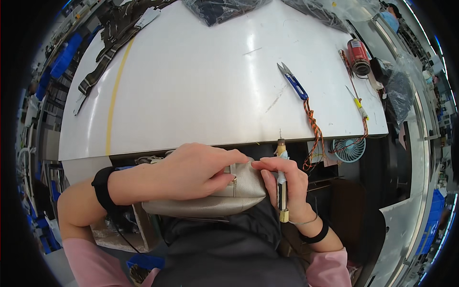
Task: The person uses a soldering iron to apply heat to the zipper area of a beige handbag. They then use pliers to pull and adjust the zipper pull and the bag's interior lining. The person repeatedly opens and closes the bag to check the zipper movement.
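A pale metallic-gold leather bag (205,205) rests on my lap, below the table's front edge. My left hand (193,172) lies over its top, with index finger and thumb gripping the leather around a strap and small metal buckle (233,181). At the bag's right end is my right hand (294,182), its index finger and thumb bent close to the edge near my left fingertip. An awl (282,196) with a taped handle is held upright in this hand, its thin metal tip pointing away from me. The palm side of my left hand is hidden.
On the white table (186,86) lie blue thread snips (294,83) on an orange-black cord, a small yellow-handled pointed tool (360,108) and a red canister (357,55). Dark straps (112,43) lie far left. Plastic-wrapped dark pieces (220,9) sit at the back; a small fan (349,149) is lower right.
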{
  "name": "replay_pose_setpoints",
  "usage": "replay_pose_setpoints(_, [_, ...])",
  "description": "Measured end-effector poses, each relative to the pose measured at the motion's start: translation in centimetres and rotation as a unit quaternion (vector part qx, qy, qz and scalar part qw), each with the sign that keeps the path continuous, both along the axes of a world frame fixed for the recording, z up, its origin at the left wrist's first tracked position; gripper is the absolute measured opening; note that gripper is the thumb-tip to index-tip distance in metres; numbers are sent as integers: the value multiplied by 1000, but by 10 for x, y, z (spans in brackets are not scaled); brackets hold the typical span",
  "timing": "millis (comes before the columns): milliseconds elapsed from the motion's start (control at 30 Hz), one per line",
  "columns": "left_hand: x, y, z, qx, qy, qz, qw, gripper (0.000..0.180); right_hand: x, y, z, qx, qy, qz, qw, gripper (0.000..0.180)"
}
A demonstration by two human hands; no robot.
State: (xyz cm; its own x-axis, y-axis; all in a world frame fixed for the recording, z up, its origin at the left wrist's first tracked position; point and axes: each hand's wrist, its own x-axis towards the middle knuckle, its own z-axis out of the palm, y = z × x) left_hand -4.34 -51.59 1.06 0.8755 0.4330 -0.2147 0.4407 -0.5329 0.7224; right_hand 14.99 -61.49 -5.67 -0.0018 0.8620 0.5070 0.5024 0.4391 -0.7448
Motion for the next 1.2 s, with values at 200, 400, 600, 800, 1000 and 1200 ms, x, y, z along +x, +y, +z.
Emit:
replay_pose_setpoints(200, [1, 19, -1, 110, 13, -101, 989, 16, 0, 2, -6, 16, 29, -17, 999, 27])
replay_pose_setpoints(400, [-1, 26, 2, 174, -35, -142, 974, 15, 1, 7, -8, 28, 31, -5, 999, 28])
replay_pose_setpoints(600, [-14, 11, 20, 355, -44, -205, 911, 11, 5, 7, -7, 15, -15, 34, 999, 39])
replay_pose_setpoints(800, [-36, -5, 22, 370, -12, -210, 905, 12, 1, 5, -5, 15, -40, 46, 998, 43])
replay_pose_setpoints(1000, [-23, 1, 20, 211, -35, -33, 976, 22, 2, 6, -9, 17, -26, 38, 999, 40])
replay_pose_setpoints(1200, [-2, 9, -12, 63, -27, -7, 998, 21, -3, 2, -13, 25, 31, 12, 999, 35])
